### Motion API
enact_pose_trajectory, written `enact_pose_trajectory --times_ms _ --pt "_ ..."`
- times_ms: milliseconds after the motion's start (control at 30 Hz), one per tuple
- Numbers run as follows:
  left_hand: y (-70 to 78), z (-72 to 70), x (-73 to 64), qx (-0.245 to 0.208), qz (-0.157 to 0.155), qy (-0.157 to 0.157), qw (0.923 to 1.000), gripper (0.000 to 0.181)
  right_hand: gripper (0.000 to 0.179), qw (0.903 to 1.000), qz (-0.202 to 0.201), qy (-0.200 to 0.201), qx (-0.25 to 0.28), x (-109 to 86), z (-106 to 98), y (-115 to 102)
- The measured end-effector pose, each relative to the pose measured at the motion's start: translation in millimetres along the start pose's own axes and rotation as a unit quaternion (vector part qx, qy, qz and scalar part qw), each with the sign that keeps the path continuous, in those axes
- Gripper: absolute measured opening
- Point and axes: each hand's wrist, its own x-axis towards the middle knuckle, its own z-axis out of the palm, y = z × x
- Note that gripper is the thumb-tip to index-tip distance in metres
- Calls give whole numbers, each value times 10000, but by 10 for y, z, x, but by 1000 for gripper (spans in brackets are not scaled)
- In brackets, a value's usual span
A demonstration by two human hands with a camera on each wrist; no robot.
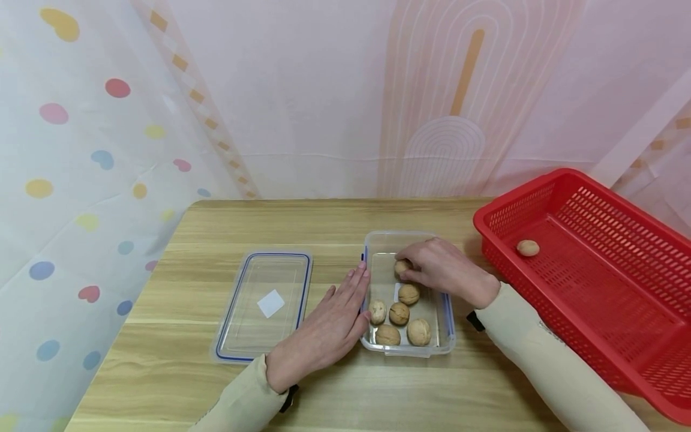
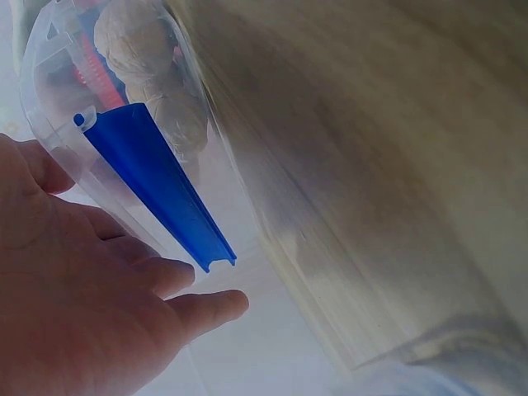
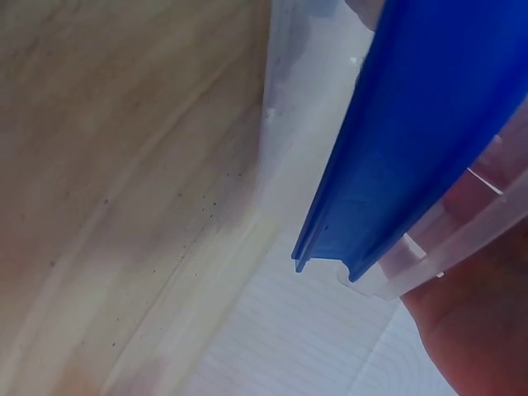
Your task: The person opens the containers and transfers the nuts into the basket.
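My right hand (image 1: 439,267) reaches into the clear plastic container (image 1: 450,343) and pinches a walnut (image 1: 402,268) near its far end. Several other walnuts (image 1: 408,294) lie on the container's floor, mostly toward the near end. With fingers straight, my left hand (image 1: 335,321) rests along the container's left wall. The left wrist view shows its fingers (image 2: 210,312) beside a blue side clip (image 2: 157,181). In the right wrist view another blue clip (image 3: 412,140) covers much of the right hand, and the held walnut is hidden there.
A clear lid (image 1: 254,324) with a blue seal and a white label lies on the wooden table (image 1: 162,336) to the left. At the right stands a red perforated basket (image 1: 610,324) with one walnut (image 1: 528,248) inside. A patterned curtain (image 1: 313,108) hangs behind.
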Motion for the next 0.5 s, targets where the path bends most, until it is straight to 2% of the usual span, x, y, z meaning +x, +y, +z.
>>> enact_pose_trajectory --times_ms 300,500 --pt "-4 -1 -8 -33 -30 -17 10000 64 33 9989 240 176 370 -79 -72 -38" --pt "-2 -7 1 -32 -6 -31 10000 64 34 9957 162 623 674 -176 -134 -78"
